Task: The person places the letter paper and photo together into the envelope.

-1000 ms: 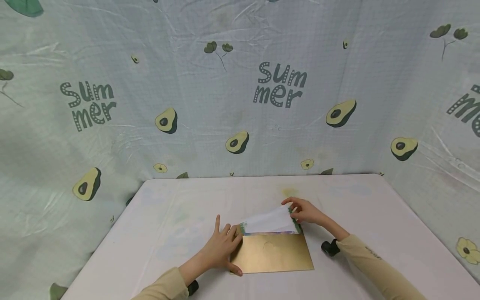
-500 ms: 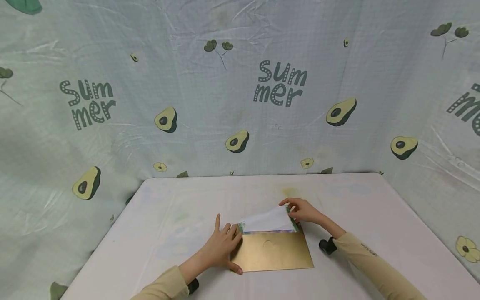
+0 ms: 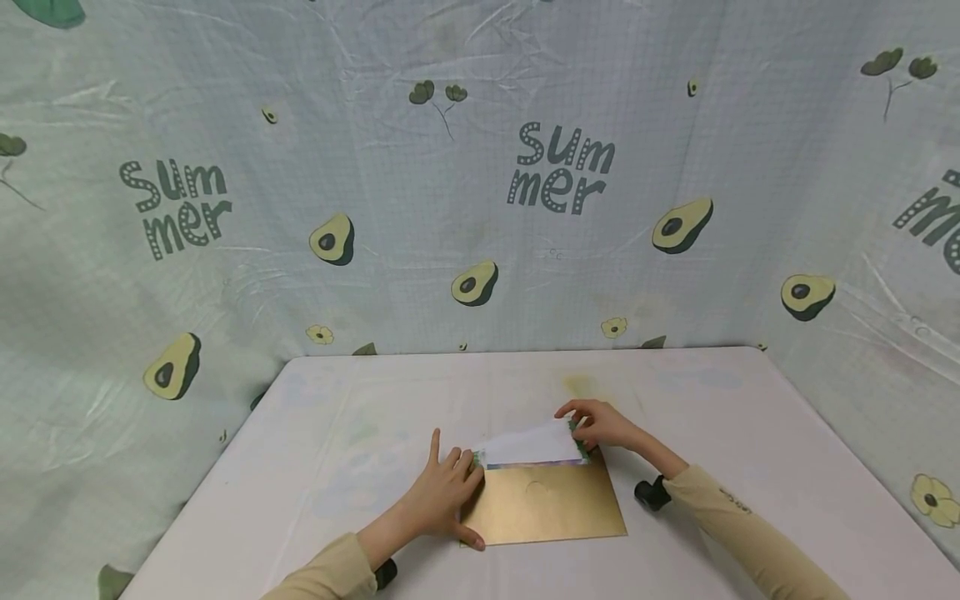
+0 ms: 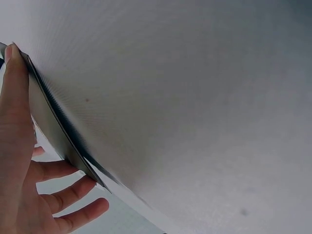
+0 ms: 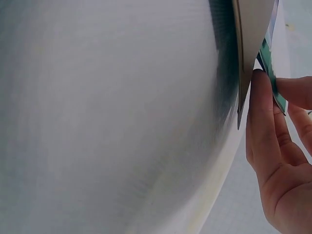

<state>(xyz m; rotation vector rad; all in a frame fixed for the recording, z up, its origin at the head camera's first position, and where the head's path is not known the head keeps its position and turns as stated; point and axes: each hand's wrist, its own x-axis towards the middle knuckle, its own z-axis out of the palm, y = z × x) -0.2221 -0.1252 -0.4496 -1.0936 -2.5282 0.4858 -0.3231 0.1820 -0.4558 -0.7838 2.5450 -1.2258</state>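
A flat, shiny gold rectangle (image 3: 551, 504), like an envelope or thin folder, lies on the table with a faint round mark near its middle. Across its far part is a sheet of paper (image 3: 532, 443), white on top with green printed sides and a purple strip along the near edge. My right hand (image 3: 603, 423) pinches the sheet's right green side (image 5: 278, 92) between thumb and fingers. My left hand (image 3: 441, 496) rests spread along the gold rectangle's left side, thumb at the near corner, other fingers by the sheet's left end. How the sheet meets the gold rectangle underneath is hidden.
The table (image 3: 360, 467) has a pale cover. Behind and at the sides hangs a curtain (image 3: 397, 192) printed with avocados and "summer". Black wrist devices (image 3: 652, 493) sit below both sleeves.
My right hand has moved slightly left with the sheet of paper, whose right side has shifted left over the gold rectangle. The left hand and the gold rectangle have stayed put.
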